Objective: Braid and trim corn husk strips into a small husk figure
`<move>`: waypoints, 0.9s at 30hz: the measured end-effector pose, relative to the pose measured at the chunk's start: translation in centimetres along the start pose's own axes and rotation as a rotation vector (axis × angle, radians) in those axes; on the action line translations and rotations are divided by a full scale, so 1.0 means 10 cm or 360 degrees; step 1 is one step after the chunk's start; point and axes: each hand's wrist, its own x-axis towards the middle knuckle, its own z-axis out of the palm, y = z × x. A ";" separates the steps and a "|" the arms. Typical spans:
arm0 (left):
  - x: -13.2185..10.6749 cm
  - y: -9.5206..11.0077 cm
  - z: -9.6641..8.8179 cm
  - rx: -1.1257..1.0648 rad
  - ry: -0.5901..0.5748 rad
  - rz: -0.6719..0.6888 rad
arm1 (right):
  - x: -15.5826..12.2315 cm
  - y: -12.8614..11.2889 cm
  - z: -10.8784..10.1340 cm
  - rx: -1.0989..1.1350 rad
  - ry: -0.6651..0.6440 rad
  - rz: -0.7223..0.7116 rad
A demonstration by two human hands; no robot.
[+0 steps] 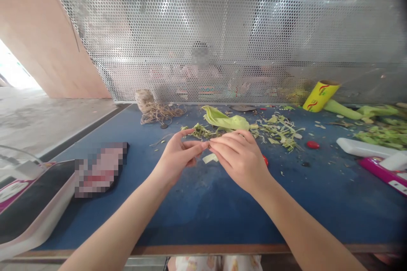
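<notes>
Above the blue tabletop, my left hand and my right hand meet at the fingertips. Each hand is closed in a pinch around something tiny that I cannot make out. A large light-green leaf lies just behind my right hand. Small green scraps sit beyond my left fingers. Below the fingertips is a pale flat piece. A red, rounded object shows partly past the edge of my right hand, which hides the rest.
Shredded greens, a red oval object and a yellow roll lie to the right. Tangled twine is at the back left. A perforated metal screen borders the far edge; a person shows faintly in it.
</notes>
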 end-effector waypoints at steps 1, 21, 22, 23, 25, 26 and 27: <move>0.00 0.00 0.00 -0.0008 -0.0001 -0.0008 | 0.00 0.00 0.00 -0.0003 -0.0002 -0.0002; -0.01 -0.04 0.07 0.0116 0.0056 0.0094 | -0.05 -0.03 0.13 -0.0175 0.0040 0.0050; -0.01 -0.04 0.07 0.0134 0.0059 0.0112 | -0.05 -0.04 0.13 -0.0155 0.0057 0.0089; -0.01 -0.04 0.07 0.0148 0.0059 0.0121 | -0.05 -0.05 0.13 -0.0152 0.0073 0.0126; 0.00 -0.05 0.05 0.0173 0.0064 0.0132 | -0.04 -0.06 0.12 -0.0188 0.0108 0.0207; 0.00 -0.05 0.04 0.0192 0.0074 0.0159 | -0.03 -0.06 0.11 -0.0216 0.0126 0.0246; 0.01 -0.06 0.03 0.0219 0.0082 0.0205 | -0.03 -0.06 0.10 -0.0241 0.0142 0.0279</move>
